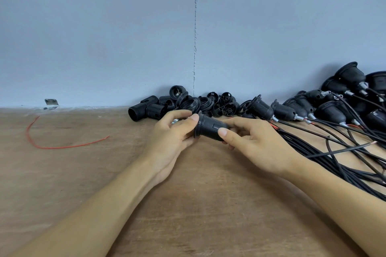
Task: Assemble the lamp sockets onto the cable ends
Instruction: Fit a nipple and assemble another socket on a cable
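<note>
Above the wooden worktop (188,204), the left hand (171,134) and right hand (258,144) each close their grip on one black lamp socket (210,129), with finished sockets (296,108) on cables (334,152) heaped at right and loose socket parts (154,108) unassembled behind.

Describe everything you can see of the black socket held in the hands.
The socket is matt black and looks like plastic. It is a short cylinder with fine ribbed threads, a wider collar at its left end and a small rectangular notch on its side. It lies sideways, held over the wooden table. The left hand grips the collar end; the right hand pinches the other end between thumb and fingers. Both ends are partly hidden.
</note>
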Motion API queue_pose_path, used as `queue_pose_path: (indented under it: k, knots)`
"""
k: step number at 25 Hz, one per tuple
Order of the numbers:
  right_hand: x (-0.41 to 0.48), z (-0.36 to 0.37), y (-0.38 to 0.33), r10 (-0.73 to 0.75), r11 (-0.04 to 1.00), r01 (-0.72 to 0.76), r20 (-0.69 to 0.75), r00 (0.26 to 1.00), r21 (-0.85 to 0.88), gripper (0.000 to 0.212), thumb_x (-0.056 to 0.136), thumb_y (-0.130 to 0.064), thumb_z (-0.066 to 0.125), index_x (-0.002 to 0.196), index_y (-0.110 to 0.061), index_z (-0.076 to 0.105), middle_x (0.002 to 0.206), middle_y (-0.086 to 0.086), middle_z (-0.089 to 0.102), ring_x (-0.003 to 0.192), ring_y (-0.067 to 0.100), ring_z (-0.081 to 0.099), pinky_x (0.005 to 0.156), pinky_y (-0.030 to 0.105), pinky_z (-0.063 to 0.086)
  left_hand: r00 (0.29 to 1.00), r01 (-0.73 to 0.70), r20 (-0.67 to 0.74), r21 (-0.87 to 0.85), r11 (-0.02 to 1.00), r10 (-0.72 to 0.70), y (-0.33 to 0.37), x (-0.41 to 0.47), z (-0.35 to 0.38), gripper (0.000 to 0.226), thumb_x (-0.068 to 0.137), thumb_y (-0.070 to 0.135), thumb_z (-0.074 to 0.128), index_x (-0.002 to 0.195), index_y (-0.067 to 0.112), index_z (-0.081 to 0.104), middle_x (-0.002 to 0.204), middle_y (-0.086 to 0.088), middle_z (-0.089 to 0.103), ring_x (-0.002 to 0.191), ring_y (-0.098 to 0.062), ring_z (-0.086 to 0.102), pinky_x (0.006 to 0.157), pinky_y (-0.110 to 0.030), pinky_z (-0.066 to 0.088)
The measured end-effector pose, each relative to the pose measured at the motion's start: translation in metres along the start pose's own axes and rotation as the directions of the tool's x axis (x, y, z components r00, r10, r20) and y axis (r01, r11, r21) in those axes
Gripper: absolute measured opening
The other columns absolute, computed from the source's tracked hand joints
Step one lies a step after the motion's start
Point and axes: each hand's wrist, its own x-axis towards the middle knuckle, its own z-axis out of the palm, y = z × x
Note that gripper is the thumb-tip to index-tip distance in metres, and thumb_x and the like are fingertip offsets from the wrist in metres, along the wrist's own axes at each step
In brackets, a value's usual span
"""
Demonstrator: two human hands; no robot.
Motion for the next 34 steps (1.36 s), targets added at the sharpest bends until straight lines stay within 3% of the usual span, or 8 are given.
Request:
queue_pose_path:
  k: [2,8,15,20,23,26,30,34]
  knots:
    - [0.001,-0.002,0.001,0.008,1.000,-0.008,0.023,1.000,0.001,0.018,0.098,-0.038,0.058,0.110,-0.033,0.071,0.082,-0.002,0.069,0.076,0.019,0.064,0.076,0.030,0.051,0.999,0.017,0.046,0.086,0.996,-0.021,0.003,0.000,-0.003,0.024,0.095,0.013,0.065,0.119,0.017,0.069,0.121,-0.009,0.074,0.118,-0.027,0.068,0.104,-0.043,0.054]
    - [0.004,-0.011,0.000,0.108,0.949,-0.161,0.200,0.974,0.270,0.031,0.100,-0.037,0.051,0.098,-0.014,0.073,0.090,0.016,0.072,0.075,0.018,0.065,0.082,0.027,0.052,0.989,-0.053,0.141,0.131,0.990,0.034,0.004,-0.003,0.001,0.032,0.100,0.003,0.054,0.123,0.018,0.072,0.125,-0.001,0.073,0.125,-0.018,0.064,0.111,-0.042,0.048]
    - [0.008,-0.011,0.002,0.181,0.897,-0.246,0.202,0.962,0.367,0.046,0.100,-0.043,0.047,0.103,-0.003,0.070,0.084,0.014,0.071,0.072,0.023,0.066,0.085,0.031,0.052,0.964,-0.251,0.172,0.322,0.913,0.204,0.002,-0.011,0.008,0.044,0.097,-0.002,0.062,0.109,0.037,0.077,0.126,0.020,0.070,0.122,0.009,0.058,0.107,-0.022,0.043]
    - [0.007,-0.014,-0.001,0.133,0.888,-0.199,0.184,0.974,0.414,0.036,0.101,-0.042,0.048,0.086,-0.022,0.075,0.083,0.008,0.072,0.073,0.021,0.067,0.083,0.023,0.053,0.970,-0.233,0.114,0.193,0.953,0.214,0.000,-0.008,0.007,0.026,0.096,0.003,0.063,0.088,0.026,0.073,0.112,-0.006,0.075,0.119,-0.028,0.067,0.104,-0.039,0.053]
    - [0.006,-0.014,0.000,0.113,0.927,-0.165,0.168,0.979,0.337,0.036,0.101,-0.040,0.049,0.097,-0.013,0.073,0.083,0.006,0.072,0.073,0.019,0.067,0.081,0.020,0.053,0.972,-0.226,0.100,0.188,0.956,0.210,0.000,-0.009,0.009,0.027,0.101,0.011,0.060,0.081,0.026,0.070,0.102,-0.005,0.073,0.116,-0.031,0.067,0.101,-0.037,0.056]
    - [0.005,-0.014,-0.001,0.060,0.973,-0.091,0.148,0.987,0.214,0.028,0.102,-0.038,0.051,0.103,-0.020,0.072,0.087,0.007,0.072,0.075,0.015,0.067,0.082,0.023,0.052,0.979,-0.204,0.066,0.191,0.960,0.195,0.000,-0.007,0.008,0.021,0.100,0.015,0.062,0.080,0.022,0.068,0.102,-0.009,0.073,0.113,-0.030,0.068,0.099,-0.038,0.057]
    - [0.004,-0.015,-0.002,0.022,0.994,-0.037,0.141,0.990,0.104,0.021,0.102,-0.034,0.053,0.114,-0.027,0.069,0.089,0.001,0.070,0.080,0.017,0.066,0.087,0.036,0.053,0.996,-0.065,0.063,0.076,0.995,0.060,0.001,-0.004,0.005,0.012,0.101,0.009,0.058,0.092,0.013,0.065,0.104,-0.016,0.072,0.104,-0.027,0.071,0.095,-0.037,0.059]
    - [0.004,-0.014,-0.003,0.010,0.999,-0.018,0.156,0.988,0.050,0.022,0.102,-0.033,0.053,0.117,-0.031,0.068,0.089,0.000,0.068,0.083,0.022,0.065,0.089,0.045,0.051,0.996,-0.059,0.078,0.105,0.993,0.051,0.002,-0.002,0.000,0.015,0.098,0.007,0.062,0.108,0.015,0.069,0.108,-0.008,0.077,0.106,-0.020,0.072,0.099,-0.036,0.056]
